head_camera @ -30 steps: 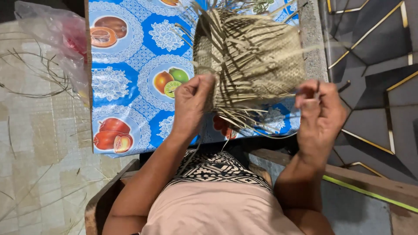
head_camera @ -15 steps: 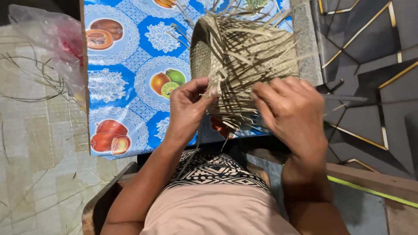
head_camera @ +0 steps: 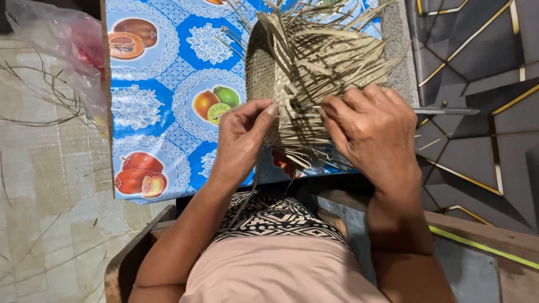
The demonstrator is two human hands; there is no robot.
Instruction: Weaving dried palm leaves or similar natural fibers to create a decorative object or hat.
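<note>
woven basket (head_camera: 314, 73) seemingly between hands

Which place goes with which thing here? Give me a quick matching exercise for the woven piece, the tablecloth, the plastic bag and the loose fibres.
Things:
1. woven straw piece
2. fruit-print tablecloth
3. clear plastic bag
4. loose thin fibres

Places:
A. at the table's left edge, upper left of view
B. on the tiled floor, far left
C. between the left hand and right hand
D. spread over the table, under the weaving

Pairs: 1-C, 2-D, 3-A, 4-B
</note>
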